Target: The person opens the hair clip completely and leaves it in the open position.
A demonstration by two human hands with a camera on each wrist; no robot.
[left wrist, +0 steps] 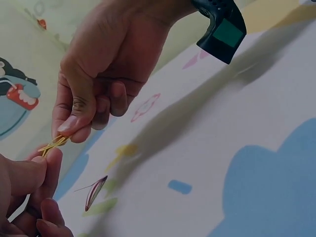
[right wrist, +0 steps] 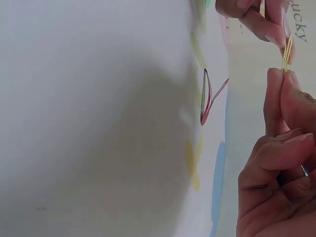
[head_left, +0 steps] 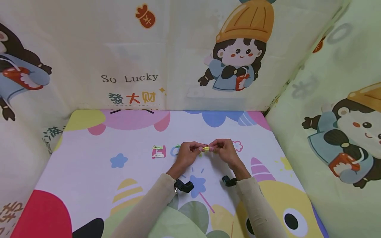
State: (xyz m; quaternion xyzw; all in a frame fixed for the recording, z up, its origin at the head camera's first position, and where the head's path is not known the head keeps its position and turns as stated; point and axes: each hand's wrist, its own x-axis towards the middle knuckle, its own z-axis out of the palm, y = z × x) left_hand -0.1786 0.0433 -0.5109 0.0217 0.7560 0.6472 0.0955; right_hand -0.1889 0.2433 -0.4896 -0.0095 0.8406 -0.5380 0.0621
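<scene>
Between my two hands is a yellow snap hair clip (head_left: 206, 149), held up over the table. My left hand (head_left: 187, 154) pinches one end with thumb and forefinger. The other end sits in the fingertips of my right hand (head_left: 225, 152). In the left wrist view the yellow clip shows as thin, splayed metal loops. Beneath the hands, a pinkish-red snap hair clip (right wrist: 206, 101) lies on the table with its inner tongue sprung up; the hands hide it in the head view.
Left of my hands, a light green hair clip (head_left: 157, 147) and a whitish one (head_left: 157, 155) lie on a printed pink letter. Part of another green clip (head_left: 178, 145) shows beside my left hand. Printed cloth walls (head_left: 178, 59) enclose the table's back and sides.
</scene>
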